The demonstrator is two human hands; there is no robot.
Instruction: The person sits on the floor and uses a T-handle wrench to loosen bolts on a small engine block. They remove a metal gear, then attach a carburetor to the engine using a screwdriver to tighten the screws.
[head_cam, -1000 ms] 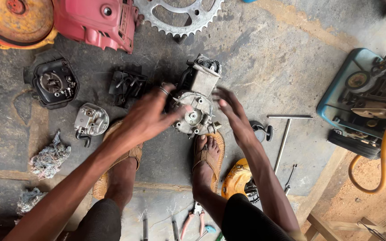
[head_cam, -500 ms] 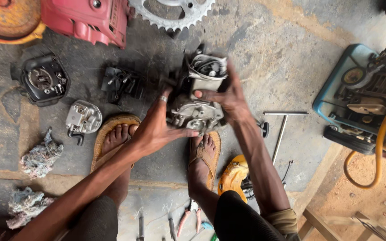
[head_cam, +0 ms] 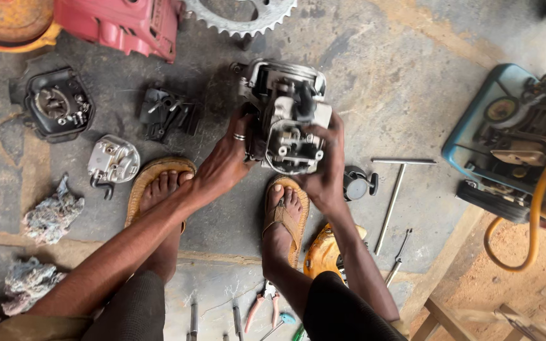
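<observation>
- Head view: both hands hold a grey metal engine block point(head_cam: 289, 120) up over the oil-stained concrete floor point(head_cam: 380, 69), in front of the person's two sandalled feet.
- The left hand point(head_cam: 225, 161) is closed on the block's left side, thumb and fingers wrapped against the casting; a ring shows on one finger.
- The right hand point(head_cam: 325, 167) is closed on the block's right and lower side, fingers spread up along its edge.
- The block is tilted, its open round face with small bolts and ports turned toward the camera, finned part at the top.
- The left foot point(head_cam: 162, 189) rests in a tan sandal, the right foot point(head_cam: 280, 211) in a brown one, just below the block.
- Left of the hands lie a small silver cover point(head_cam: 113, 159), a black bracket part point(head_cam: 162, 112) and a dark round housing point(head_cam: 58, 104).
- At the top edge sit a red casing point(head_cam: 118, 22) and a toothed sprocket point(head_cam: 241, 16), near each other.
- Two grey rags point(head_cam: 52, 215) lie on the floor at the left, well apart from the hands.
- Right of the right hand lie a small black knob-like part point(head_cam: 356, 183) and a T-shaped metal wrench point(head_cam: 394, 192).
- A yellow object point(head_cam: 323, 252) lies beside the right leg, partly hidden.
- Red-handled pliers point(head_cam: 265, 300) lie between the legs at the bottom.
- A blue-framed machine point(head_cam: 507, 145) with a yellow hose point(head_cam: 535, 221) stands at the right.
</observation>
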